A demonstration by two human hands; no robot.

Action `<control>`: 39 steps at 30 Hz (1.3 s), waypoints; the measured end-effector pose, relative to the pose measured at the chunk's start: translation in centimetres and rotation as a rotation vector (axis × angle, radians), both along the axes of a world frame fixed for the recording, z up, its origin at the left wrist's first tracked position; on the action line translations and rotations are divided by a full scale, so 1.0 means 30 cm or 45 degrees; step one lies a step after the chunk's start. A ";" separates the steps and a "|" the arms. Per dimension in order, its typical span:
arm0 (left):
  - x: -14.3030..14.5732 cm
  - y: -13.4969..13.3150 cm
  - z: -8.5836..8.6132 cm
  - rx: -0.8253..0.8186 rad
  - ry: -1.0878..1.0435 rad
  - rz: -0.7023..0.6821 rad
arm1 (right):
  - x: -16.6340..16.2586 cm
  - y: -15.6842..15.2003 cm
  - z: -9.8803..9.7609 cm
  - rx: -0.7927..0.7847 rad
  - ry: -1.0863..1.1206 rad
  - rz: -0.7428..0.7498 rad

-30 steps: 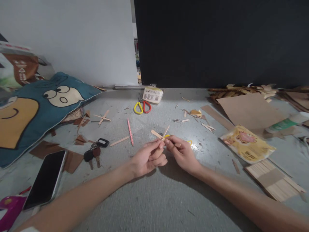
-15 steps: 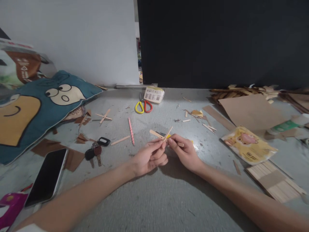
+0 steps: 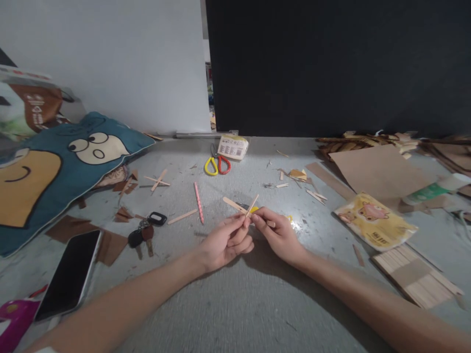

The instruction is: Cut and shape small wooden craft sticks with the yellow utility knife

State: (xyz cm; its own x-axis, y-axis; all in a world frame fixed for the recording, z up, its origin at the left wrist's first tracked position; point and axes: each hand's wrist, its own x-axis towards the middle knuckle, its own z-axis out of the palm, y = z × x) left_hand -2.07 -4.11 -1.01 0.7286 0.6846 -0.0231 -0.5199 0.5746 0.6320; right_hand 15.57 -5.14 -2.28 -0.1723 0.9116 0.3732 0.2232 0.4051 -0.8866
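Observation:
Above the middle of the table, my left hand [image 3: 228, 241] pinches wooden craft sticks [image 3: 234, 203] that cross each other in an X. My right hand [image 3: 281, 234] meets it fingertip to fingertip and is closed on the same crossed sticks, with one stick end poking out past its fingers. Behind the fingers lies a yellow-handled cutter [image 3: 253, 209], mostly hidden. Left of my left hand are a pink pencil [image 3: 198, 202] and a loose craft stick [image 3: 182, 216]. Farther back rests another crossed pair of sticks [image 3: 159, 180].
Scissors [image 3: 218, 165] lie by a small packet [image 3: 233, 147] at the back. Keys [image 3: 143, 233], a phone [image 3: 69, 274] and a blue cushion [image 3: 84, 166] are on the left. At right are a yellow packet [image 3: 375, 220], a craft stick bundle [image 3: 414, 274], cardboard [image 3: 382, 169] and a glue bottle [image 3: 430, 191].
Both hands stay together on the crossed sticks, with hardly any motion of the fingers. The whole view has shifted slightly.

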 end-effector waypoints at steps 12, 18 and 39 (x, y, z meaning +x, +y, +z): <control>0.004 -0.004 -0.037 0.414 0.350 0.173 | -0.002 0.005 -0.005 -0.015 0.008 0.065; -0.006 -0.015 -0.032 0.627 0.553 0.277 | 0.005 0.015 -0.028 -0.022 0.055 0.062; 0.001 -0.016 -0.025 0.355 0.281 0.159 | 0.002 0.010 0.005 -0.066 0.046 0.127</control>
State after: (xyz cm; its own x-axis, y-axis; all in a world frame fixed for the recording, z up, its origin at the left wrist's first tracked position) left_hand -2.04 -4.60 -1.76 0.6376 0.7698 0.0295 -0.4091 0.3058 0.8597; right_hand 15.63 -4.83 -2.15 -0.2508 0.9087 0.3336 0.1513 0.3772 -0.9137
